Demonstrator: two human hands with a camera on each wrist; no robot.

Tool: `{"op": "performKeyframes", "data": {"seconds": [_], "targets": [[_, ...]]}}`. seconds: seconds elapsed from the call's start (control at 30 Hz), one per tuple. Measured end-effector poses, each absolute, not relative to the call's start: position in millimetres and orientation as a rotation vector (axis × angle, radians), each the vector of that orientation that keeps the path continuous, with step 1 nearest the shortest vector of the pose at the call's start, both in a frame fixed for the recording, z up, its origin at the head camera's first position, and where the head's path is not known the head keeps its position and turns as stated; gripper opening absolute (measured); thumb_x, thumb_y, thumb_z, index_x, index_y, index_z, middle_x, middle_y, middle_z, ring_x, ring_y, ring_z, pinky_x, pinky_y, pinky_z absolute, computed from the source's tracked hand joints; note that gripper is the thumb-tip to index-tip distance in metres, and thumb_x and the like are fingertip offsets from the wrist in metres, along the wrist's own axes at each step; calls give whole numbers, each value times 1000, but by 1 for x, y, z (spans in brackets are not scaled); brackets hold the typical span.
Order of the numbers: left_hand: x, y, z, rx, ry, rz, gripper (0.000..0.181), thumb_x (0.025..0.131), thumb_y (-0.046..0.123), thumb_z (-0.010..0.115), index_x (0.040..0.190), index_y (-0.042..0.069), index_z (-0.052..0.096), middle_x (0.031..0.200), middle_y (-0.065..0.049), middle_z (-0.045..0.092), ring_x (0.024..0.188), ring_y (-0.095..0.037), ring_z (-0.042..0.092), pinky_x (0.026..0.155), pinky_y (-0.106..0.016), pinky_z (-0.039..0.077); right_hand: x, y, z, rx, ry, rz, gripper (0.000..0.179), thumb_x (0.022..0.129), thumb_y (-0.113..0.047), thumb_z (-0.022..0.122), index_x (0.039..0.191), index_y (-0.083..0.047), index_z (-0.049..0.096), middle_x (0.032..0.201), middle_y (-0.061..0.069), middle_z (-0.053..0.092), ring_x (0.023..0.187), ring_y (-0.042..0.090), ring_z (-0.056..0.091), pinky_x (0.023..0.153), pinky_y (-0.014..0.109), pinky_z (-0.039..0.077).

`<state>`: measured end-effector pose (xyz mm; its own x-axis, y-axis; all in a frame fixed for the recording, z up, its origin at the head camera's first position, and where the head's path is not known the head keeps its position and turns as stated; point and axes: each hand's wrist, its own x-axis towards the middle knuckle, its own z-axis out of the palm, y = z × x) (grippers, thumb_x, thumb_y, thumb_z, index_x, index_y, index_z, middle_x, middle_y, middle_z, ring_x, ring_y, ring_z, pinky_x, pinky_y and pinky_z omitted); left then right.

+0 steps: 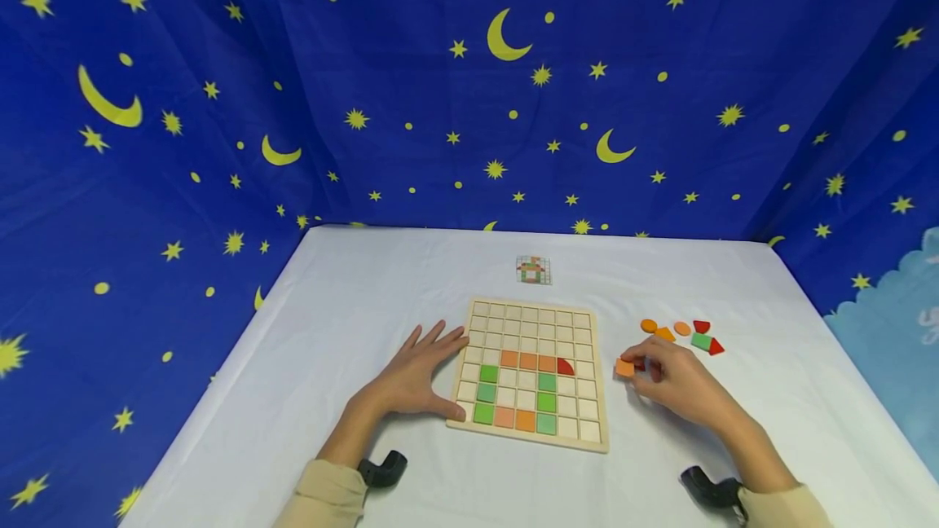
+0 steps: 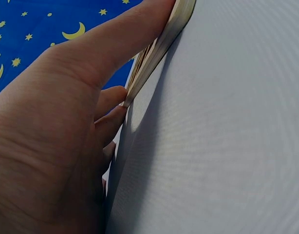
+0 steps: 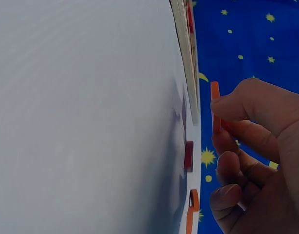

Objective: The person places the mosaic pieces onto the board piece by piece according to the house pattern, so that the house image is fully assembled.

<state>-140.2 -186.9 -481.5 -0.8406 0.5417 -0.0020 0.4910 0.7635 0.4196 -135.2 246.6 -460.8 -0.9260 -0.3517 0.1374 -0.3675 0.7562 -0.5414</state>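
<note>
Pinched between the thumb and fingers of my right hand (image 1: 678,381) is an orange square tile (image 1: 624,368), held up just right of the wooden grid board (image 1: 605,430). In the right wrist view the tile (image 3: 215,112) shows edge-on, raised above the table. My left hand (image 1: 411,377) is spread, with its thumb and fingertips at the board's left edge; the left wrist view shows the thumb over the board's side (image 2: 164,44). On the board, green tiles (image 1: 487,393) form two columns, orange tiles (image 1: 527,361) a row across, and a red quarter-round tile (image 1: 565,366) ends that row.
Loose pieces lie right of the board: an orange circle (image 1: 649,325), a peach circle (image 1: 682,328), a red rounded piece (image 1: 702,326), a green square (image 1: 701,341) and a red triangle (image 1: 716,347). A small pattern card (image 1: 533,270) lies beyond the board. Blue star-patterned cloth (image 1: 440,88) surrounds the white table.
</note>
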Motion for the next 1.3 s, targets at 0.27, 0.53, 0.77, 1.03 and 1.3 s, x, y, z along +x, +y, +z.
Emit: {"op": "performKeyframes", "data": {"seconds": [0.27, 0.53, 0.77, 1.03, 1.3], "targets": [[-140, -187, -481, 853, 2837, 626, 119, 56, 83, 67, 152, 22, 32, 158, 6, 21, 145, -23, 6, 116, -48, 0, -138, 235, -460, 661, -2891, 930, 29, 77, -6, 74, 103, -17, 70, 87, -8, 58, 70, 13, 49, 55, 23, 40], [-140, -187, -480, 845, 2836, 626, 119, 56, 82, 68, 151, 22, 33, 158, 7, 20, 145, -22, 6, 116, -47, 0, -142, 224, -457, 704, -2871, 925, 26, 78, -10, 75, 103, -17, 71, 89, -7, 60, 72, 13, 50, 57, 23, 41], [-140, -187, -480, 842, 2837, 622, 119, 56, 83, 67, 152, 22, 32, 158, 7, 19, 146, -22, 6, 116, -47, -1, -144, 217, -457, 743, -2863, 938, 27, 78, -9, 74, 102, -19, 70, 90, -10, 58, 71, 11, 49, 57, 22, 42], [-141, -187, -480, 851, 2836, 633, 119, 56, 82, 68, 152, 21, 32, 158, 4, 21, 145, -24, 7, 116, -47, -1, -146, 207, -456, 762, -2865, 947, 27, 78, -11, 75, 103, -18, 70, 93, -9, 59, 71, 12, 50, 56, 22, 41], [-141, -188, -480, 853, 2840, 637, 119, 56, 82, 68, 151, 21, 33, 158, 4, 22, 145, -23, 7, 116, -48, 0, -148, 197, -459, 799, -2875, 928, 26, 78, -13, 74, 103, -19, 70, 95, -10, 58, 74, 10, 50, 58, 21, 43]]}}
